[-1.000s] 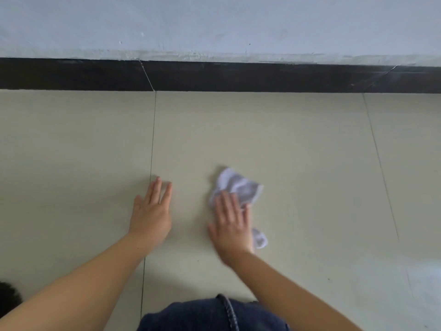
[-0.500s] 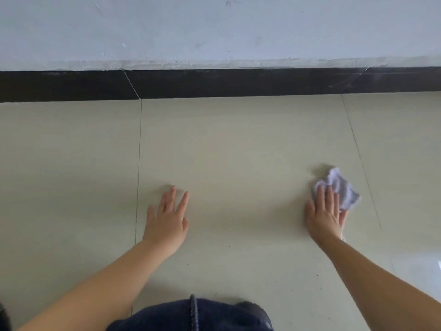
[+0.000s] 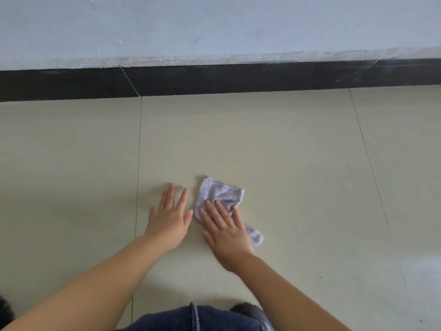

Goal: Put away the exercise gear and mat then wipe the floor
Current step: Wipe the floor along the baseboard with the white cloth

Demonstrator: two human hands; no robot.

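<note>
A small pale lilac cloth point(image 3: 218, 193) lies crumpled on the beige tiled floor point(image 3: 286, 151). My right hand point(image 3: 226, 229) presses flat on the cloth's near part, fingers spread, with cloth showing beyond the fingertips and at the right of the palm. My left hand point(image 3: 170, 217) rests flat and open on the bare tile just left of the cloth, almost touching my right hand. No exercise gear or mat is in view.
A black skirting board point(image 3: 238, 78) runs along the foot of a pale wall point(image 3: 214, 25) ahead. Tile joints run away from me at the left and right. My knee in blue denim point(image 3: 195, 318) is at the bottom edge.
My right hand swept the cloth out to the right half a second ago, then back left to beside my left hand. The left hand stayed planted on the tile.
</note>
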